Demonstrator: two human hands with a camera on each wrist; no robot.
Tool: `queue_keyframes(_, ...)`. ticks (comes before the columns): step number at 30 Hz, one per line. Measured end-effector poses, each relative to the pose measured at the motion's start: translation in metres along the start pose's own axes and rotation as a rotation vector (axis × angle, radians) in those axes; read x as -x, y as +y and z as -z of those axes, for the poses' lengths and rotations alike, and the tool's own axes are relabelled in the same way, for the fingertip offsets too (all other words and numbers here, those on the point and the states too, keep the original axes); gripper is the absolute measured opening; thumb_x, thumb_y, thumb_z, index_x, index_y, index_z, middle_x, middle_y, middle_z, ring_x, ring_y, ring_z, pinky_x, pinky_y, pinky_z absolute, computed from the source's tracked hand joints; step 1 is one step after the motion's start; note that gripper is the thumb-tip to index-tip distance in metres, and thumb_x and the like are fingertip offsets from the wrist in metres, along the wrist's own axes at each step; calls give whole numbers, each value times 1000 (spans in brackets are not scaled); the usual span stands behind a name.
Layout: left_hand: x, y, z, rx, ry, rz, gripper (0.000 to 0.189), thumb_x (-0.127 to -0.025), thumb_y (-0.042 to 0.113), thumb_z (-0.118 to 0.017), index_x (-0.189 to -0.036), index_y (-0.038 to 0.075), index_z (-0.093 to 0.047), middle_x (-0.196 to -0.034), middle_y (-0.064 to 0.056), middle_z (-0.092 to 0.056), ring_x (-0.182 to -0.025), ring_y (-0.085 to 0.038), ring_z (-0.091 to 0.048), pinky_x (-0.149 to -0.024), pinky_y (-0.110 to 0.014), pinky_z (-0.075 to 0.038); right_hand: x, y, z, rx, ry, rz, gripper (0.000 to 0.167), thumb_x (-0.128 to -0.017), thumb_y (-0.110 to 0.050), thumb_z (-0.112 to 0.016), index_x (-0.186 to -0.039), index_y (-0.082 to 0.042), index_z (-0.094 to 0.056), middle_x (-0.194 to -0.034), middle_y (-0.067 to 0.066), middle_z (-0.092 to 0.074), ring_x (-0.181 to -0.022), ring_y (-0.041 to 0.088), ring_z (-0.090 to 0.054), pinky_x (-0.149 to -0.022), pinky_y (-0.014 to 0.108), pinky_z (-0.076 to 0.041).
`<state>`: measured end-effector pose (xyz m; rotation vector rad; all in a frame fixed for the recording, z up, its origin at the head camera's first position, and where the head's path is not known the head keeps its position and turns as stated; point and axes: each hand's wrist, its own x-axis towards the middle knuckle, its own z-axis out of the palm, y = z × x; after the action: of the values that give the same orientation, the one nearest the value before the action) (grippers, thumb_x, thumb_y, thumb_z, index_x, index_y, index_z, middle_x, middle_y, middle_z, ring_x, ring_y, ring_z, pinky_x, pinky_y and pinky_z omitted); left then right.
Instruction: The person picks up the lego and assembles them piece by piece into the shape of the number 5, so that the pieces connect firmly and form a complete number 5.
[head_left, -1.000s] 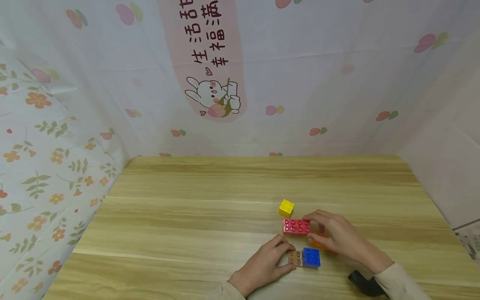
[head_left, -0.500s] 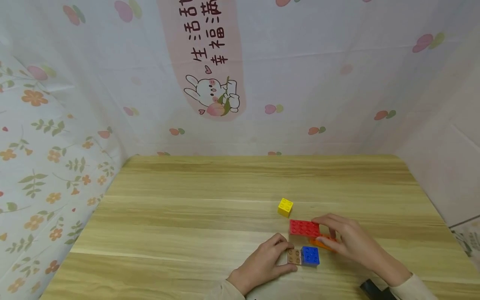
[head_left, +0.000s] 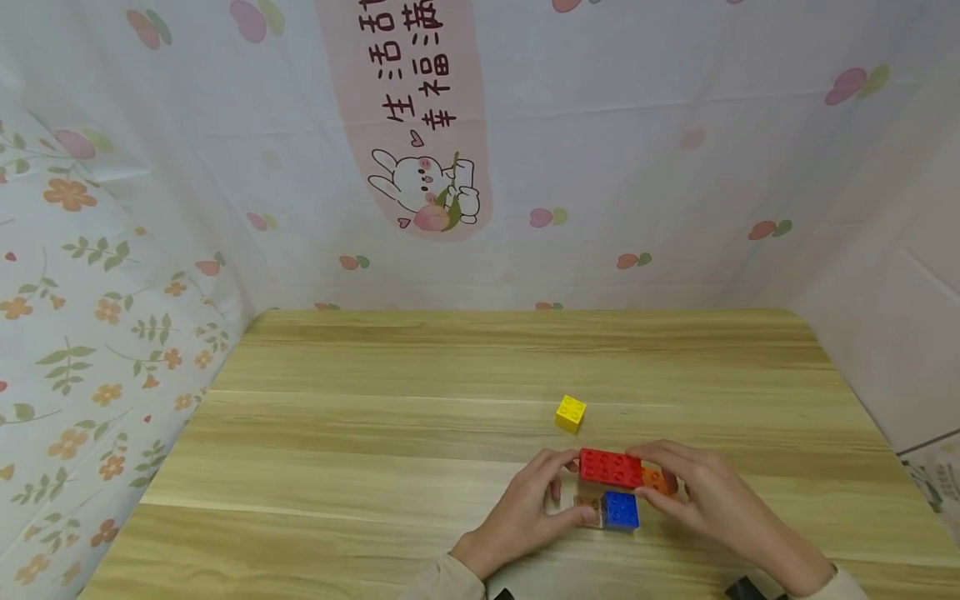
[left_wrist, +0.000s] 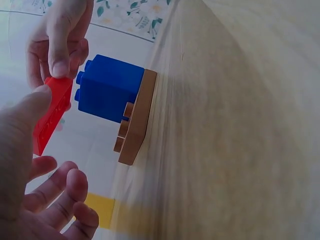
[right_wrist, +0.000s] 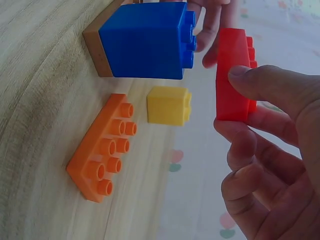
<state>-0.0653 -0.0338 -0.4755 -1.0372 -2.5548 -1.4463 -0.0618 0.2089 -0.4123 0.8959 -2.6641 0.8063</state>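
Observation:
A red studded toy brick is held raised off the table, its studs facing up. My right hand pinches its right end between thumb and fingers. My left hand is at the brick's left end, the index finger close to or touching it; the thumb lies over the brown plate in the head view. Beneath the red brick, a blue block sits on one end of a flat brown plate, with bare studs beside it. An orange flat brick lies on the table, partly hidden by the red brick in the head view.
A yellow block stands farther back on the wooden table. Patterned cloth hangs behind the table and at its left side. A dark object shows beside the right sleeve at the bottom edge.
My right hand has lifted the red brick and brought it right and nearer, above the brown plate and blue block. My left hand has let go of the brown plate and reached up to the red brick.

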Motion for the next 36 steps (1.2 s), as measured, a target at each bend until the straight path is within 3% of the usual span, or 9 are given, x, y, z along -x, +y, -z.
queue_keyframes(9,-2,0,1,30,45,-62,56,-86,29,-68,-134,10,-45,-112,3,-54,-71,-4,-48,-60,-12,-40,6,-5,1,7,-10,6,39,-68,-16,-83,-104,-14,-69,-100,-1,-67,-85,16,-64,-62,26,-53)
queue_keyframes(17,-1,3,2,28,44,-79,36,-91,29,-61,-122,10,-56,-106,7,-56,-75,-8,-50,-64,-14,-43,11,-9,-1,-53,-28,-20,37,-71,-15,-81,-105,-12,-68,-99,1,-67,-73,5,-59,-55,18,-48)
queue_keyframes(22,-1,3,3,-11,49,-110,36,-89,28,-64,-120,10,-58,-107,7,-57,-78,-9,-51,-67,-14,-44,15,-8,-2,-105,-33,-27,38,-70,-12,-81,-106,-10,-67,-95,-1,-65,-59,-5,-40,-46,14,-37)
queue_keyframes(36,1,0,4,-69,22,-150,34,-87,28,-67,-115,11,-61,-107,6,-58,-82,-6,-53,-71,-10,-43,23,-6,-7,-124,-36,-36,39,-69,-13,-82,-104,-13,-65,-77,-16,-51,-57,-6,-38,-44,14,-35)
